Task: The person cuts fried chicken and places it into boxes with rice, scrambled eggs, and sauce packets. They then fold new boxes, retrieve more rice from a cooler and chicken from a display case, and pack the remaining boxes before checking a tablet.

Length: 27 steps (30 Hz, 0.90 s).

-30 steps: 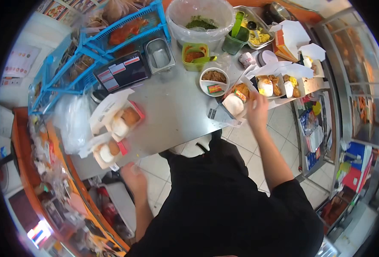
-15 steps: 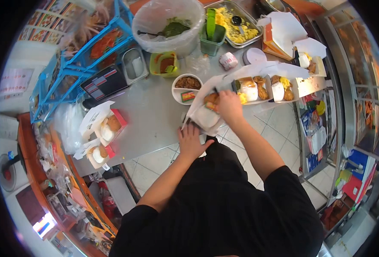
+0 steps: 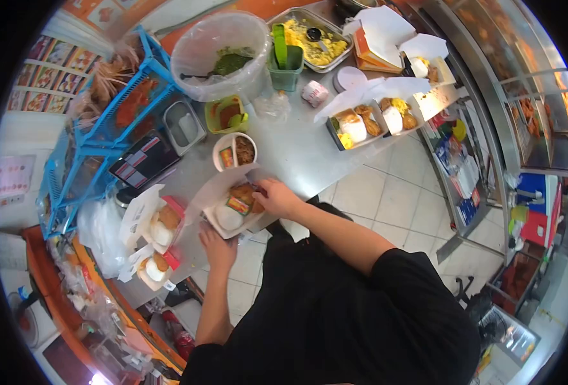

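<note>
An open paper meal box (image 3: pixel 214 204) with a raised lid stands near the table's front edge. Inside are white rice (image 3: pixel 228 218), fried chicken (image 3: pixel 241 190) and a green-and-red sachet (image 3: pixel 238 205). My left hand (image 3: pixel 220 250) cups the box's near left corner, thumb along the front wall. At the right rim, beside the chicken, my right hand (image 3: pixel 276 197) has its fingers bent round the wall; their tips are partly hidden. Just behind the box sits a round divided bowl (image 3: pixel 216 156) with brown minced food on one side and a sachet on the other.
Two filled red-and-white boxes (image 3: pixel 165 226) stand open at left, beside a tablet (image 3: pixel 144 159). Filled boxes (image 3: pixel 354 128) line the right. A yellow-green tub (image 3: pixel 214 122), lined bucket (image 3: pixel 187 61), egg tray (image 3: pixel 296 13) and blue rack (image 3: pixel 98 125) stand behind.
Both hands and the meal box have moved left, away from the row of filled boxes. The divided bowl has also shifted left and turned. The camera view has swung.
</note>
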Tool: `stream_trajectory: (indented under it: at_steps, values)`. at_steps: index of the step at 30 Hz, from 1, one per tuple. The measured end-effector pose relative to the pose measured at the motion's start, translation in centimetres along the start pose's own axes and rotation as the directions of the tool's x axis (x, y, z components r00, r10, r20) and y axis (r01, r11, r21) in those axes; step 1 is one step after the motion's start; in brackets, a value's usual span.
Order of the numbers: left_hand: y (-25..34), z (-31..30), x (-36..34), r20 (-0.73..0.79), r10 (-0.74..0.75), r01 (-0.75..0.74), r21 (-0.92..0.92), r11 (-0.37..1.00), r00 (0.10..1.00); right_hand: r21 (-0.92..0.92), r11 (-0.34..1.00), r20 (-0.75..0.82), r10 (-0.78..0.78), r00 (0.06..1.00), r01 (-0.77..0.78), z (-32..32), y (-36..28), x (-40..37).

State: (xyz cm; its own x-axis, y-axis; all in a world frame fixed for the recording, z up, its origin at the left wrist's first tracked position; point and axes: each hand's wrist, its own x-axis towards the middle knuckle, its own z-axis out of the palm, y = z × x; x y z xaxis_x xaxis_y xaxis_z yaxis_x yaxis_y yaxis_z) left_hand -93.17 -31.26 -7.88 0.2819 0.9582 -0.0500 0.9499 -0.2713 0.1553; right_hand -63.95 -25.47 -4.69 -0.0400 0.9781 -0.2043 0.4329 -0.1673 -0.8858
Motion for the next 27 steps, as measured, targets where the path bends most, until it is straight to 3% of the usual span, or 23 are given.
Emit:
stream_trajectory:
  at_steps: [1, 2, 3, 4, 5, 6, 7, 8, 9, 11, 12, 13, 14, 15, 17, 18, 19, 20, 22, 25, 27]
  values:
    - [-0.2, -1.7, -0.9, 0.015, 0.002, -0.002, -0.016, 1.000, 1.000, 0.109, 0.994, 0.044, -0.024, 0.999, 0.019, -1.1, -0.4, -0.8]
    - [-0.1, -4.7, -1.4, 0.173, -0.033, 0.035, -0.009, 0.999, 0.984, 0.076, 0.996, 0.013, -0.038, 0.999, 0.037, -3.4, 0.5, -1.8]
    - [0.1, -7.0, -1.1, 0.316, -0.061, 0.061, 0.008, 0.998, 0.947, 0.096, 0.995, -0.096, -0.020, 0.995, 0.030, -6.3, 1.3, -3.0]
    - [0.7, -8.0, -0.4, 0.306, -0.049, 0.051, 0.000, 0.999, 0.951, 0.041, 0.999, -0.258, -0.015, 0.966, 0.026, -10.4, 1.9, -4.0]
    - [2.0, -8.6, -0.1, 0.475, -0.081, 0.178, -0.164, 0.970, 0.876, -0.021, 0.998, -0.409, 0.045, 0.911, -0.058, -14.9, 3.7, -5.0]
    - [3.6, -9.0, 0.0, 0.635, -0.077, 0.331, -0.292, 0.897, 0.769, -0.071, 0.994, -0.583, 0.029, 0.812, -0.086, -19.9, 6.8, -5.5]
    - [6.6, -8.9, 1.1, 0.623, 0.037, 0.378, -0.521, 0.765, 0.782, -0.203, 0.974, -0.740, -0.088, 0.666, -0.096, -25.1, 9.7, -5.7]
    - [10.6, -8.7, 2.9, 0.580, 0.138, 0.411, -0.706, 0.577, 0.803, -0.204, 0.956, -0.818, -0.048, 0.573, -0.212, -30.4, 12.0, -6.1]
    - [15.0, -8.5, 5.2, 0.566, 0.162, 0.448, -0.770, 0.455, 0.808, -0.184, 0.918, -0.881, 0.005, 0.473, -0.351, -35.2, 15.5, -6.0]
    - [22.5, -5.3, 10.5, 0.516, 0.197, 0.468, -0.850, 0.242, 0.834, -0.200, 0.860, -0.868, 0.066, 0.492, -0.469, -42.2, 19.7, -5.1]
    - [26.5, -4.1, 13.5, 0.478, 0.095, 0.428, -0.846, 0.319, 0.873, -0.201, 0.865, -0.867, 0.062, 0.495, -0.460, -43.7, 20.6, -4.2]
    - [30.0, -2.9, 16.5, 0.427, -0.003, 0.393, -0.830, 0.396, 0.904, -0.178, 0.877, -0.784, 0.148, 0.603, -0.447, -45.2, 21.5, -3.3]
    - [32.4, 0.4, 19.3, 0.272, -0.064, 0.267, -0.827, 0.495, 0.960, -0.151, 0.884, -0.677, 0.233, 0.698, -0.443, -46.2, 22.4, -2.6]
    - [33.8, 4.3, 20.6, 0.112, -0.101, 0.151, -0.787, 0.598, 0.988, -0.140, 0.884, -0.670, 0.248, 0.699, -0.447, -46.5, 23.2, -2.2]
    - [34.3, 9.1, 20.4, 0.142, -0.084, 0.160, -0.703, 0.693, 0.986, -0.238, 0.901, -0.476, 0.218, 0.852, -0.363, -46.1, 23.5, -2.1]
    - [34.6, 9.7, 21.7, 0.134, -0.071, 0.140, -0.628, 0.766, 0.988, -0.349, 0.872, -0.480, 0.147, 0.865, -0.342, -45.5, 23.7, -1.9]
    - [35.2, 7.7, 21.8, 0.315, -0.160, 0.339, -0.672, 0.658, 0.935, -0.458, 0.829, -0.476, 0.074, 0.876, -0.319, -44.7, 23.8, -2.3]
    - [35.4, 4.8, 20.7, 0.496, -0.220, 0.531, -0.666, 0.524, 0.840, -0.400, 0.866, -0.482, 0.079, 0.872, -0.300, -43.9, 23.3, -2.4]
    - [34.3, 2.0, 18.8, 0.464, -0.371, 0.588, -0.710, 0.387, 0.805, -0.281, 0.931, -0.452, 0.086, 0.888, -0.233, -41.4, 22.0, -3.0]
    - [29.5, 2.8, 15.5, 0.394, -0.522, 0.620, -0.686, 0.380, 0.757, -0.145, 0.977, -0.334, 0.098, 0.937, -0.154, -36.6, 20.5, -1.9]
    - [27.5, 2.4, 14.5, 0.380, -0.561, 0.641, -0.658, 0.395, 0.735, -0.002, 0.997, -0.342, 0.070, 0.937, -0.075, -33.9, 18.6, -0.9]
